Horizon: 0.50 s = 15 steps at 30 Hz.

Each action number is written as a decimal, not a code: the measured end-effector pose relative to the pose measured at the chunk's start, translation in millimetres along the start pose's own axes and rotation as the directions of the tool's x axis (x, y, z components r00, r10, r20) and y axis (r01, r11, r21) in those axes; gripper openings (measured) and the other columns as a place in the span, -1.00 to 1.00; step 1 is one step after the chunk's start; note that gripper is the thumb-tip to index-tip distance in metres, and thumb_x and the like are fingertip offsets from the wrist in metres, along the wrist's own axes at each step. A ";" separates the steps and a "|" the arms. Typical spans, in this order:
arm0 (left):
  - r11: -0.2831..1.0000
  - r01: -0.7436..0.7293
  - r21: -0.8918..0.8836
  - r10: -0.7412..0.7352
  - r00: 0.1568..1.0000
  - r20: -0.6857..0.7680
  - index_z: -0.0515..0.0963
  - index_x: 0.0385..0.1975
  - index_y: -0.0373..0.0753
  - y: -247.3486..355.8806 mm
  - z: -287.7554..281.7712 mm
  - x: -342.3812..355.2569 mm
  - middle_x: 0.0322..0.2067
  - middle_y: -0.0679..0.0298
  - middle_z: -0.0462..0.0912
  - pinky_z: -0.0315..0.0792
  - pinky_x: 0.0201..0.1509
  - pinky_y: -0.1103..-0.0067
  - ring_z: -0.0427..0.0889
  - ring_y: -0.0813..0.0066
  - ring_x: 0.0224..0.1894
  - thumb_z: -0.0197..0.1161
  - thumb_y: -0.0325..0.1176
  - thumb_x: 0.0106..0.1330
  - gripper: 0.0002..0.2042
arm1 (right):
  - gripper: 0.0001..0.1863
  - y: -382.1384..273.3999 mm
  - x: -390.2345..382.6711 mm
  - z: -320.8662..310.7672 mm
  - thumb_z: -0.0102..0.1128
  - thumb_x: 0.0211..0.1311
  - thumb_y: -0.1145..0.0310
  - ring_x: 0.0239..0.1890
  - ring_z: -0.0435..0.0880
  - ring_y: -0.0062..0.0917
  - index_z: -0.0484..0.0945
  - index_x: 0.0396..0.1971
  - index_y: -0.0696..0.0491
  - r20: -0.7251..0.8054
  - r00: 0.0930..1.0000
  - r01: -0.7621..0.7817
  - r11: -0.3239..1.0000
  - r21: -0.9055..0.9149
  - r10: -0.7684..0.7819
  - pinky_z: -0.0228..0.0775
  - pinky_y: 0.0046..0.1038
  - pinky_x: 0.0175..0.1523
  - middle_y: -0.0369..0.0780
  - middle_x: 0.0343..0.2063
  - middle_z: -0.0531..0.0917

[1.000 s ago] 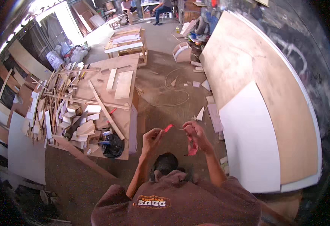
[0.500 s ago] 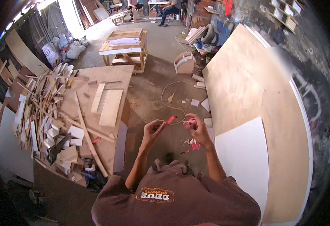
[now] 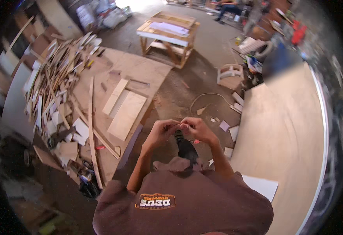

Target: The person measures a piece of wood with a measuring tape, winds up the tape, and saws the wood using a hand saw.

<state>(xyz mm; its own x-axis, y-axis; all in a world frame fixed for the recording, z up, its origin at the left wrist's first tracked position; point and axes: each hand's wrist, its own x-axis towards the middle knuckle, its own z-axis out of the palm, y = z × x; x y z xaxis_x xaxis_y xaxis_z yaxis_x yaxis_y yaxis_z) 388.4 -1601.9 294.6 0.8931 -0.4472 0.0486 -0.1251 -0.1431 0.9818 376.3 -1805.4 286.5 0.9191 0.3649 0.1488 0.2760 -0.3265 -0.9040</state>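
My left hand (image 3: 163, 132) and my right hand (image 3: 199, 130) meet in front of my chest, both closed in a pinch with the fingertips touching. The thin red strips they gripped half a second ago are now mostly hidden by the fingers. A small red bit (image 3: 196, 141) shows just under my right hand; whether it hangs from the hand or lies beyond it, I cannot tell. Below the hands, a dark shoe (image 3: 179, 136) and trouser leg (image 3: 187, 152) are visible.
At left, a large board table (image 3: 140, 64) bears a heap of wood offcuts (image 3: 58, 74), a long strip (image 3: 91, 117) and flat panels (image 3: 127, 113). Ahead stands a wooden stand (image 3: 169, 45). A big plywood sheet (image 3: 277, 137) leans at right. Hose (image 3: 208, 94) and scraps lie on the floor.
My hands have come together from a short distance apart, and the red strips have passed mostly out of sight. The view has shifted, and a shoe now shows below my hands.
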 end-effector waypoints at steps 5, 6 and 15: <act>0.971 0.232 0.063 -0.204 0.935 -0.290 0.61 -0.29 -0.39 11.9 -37.5 65.7 -0.53 0.37 0.57 0.39 -0.33 0.63 0.45 0.67 -0.45 0.23 -0.37 0.36 -0.82 | -0.81 44.7 115.4 -60.7 0.16 0.32 0.35 -0.51 0.41 -0.77 0.55 -0.41 0.16 0.008 0.996 -0.083 0.994 -0.066 0.084 0.27 -0.61 -0.42 -0.40 -0.62 0.46; 0.973 0.203 -0.106 -0.227 0.911 -0.343 0.61 -0.32 -0.39 -1.3 -49.2 75.0 -0.56 0.38 0.55 0.37 -0.35 0.64 0.43 0.69 -0.45 0.23 -0.34 0.36 -0.80 | -0.80 49.0 139.8 -71.5 0.15 0.33 0.34 -0.52 0.38 -0.79 0.54 -0.43 0.16 -0.030 0.998 -0.059 0.998 -0.018 0.058 0.24 -0.63 -0.44 -0.41 -0.62 0.46; 0.941 0.330 -0.073 -0.277 0.627 -0.728 0.62 -0.32 -0.35 -37.0 -117.6 96.6 -0.55 0.47 0.54 0.28 -0.44 0.71 0.39 0.78 -0.48 0.26 -0.31 0.36 -0.80 | -0.74 74.4 301.6 -81.2 0.19 0.33 0.31 -0.56 0.27 -0.83 0.47 -0.50 0.15 0.043 0.994 0.101 0.995 0.004 -0.101 0.12 -0.64 -0.48 -0.45 -0.65 0.35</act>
<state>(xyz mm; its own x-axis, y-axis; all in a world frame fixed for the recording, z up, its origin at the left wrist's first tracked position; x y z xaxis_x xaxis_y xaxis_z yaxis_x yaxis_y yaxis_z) 530.2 -1536.0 284.5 0.9093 0.4019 -0.1076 0.2089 -0.2175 0.9534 696.9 -1790.5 296.7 0.8736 0.4332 0.2218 0.3661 -0.2846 -0.8860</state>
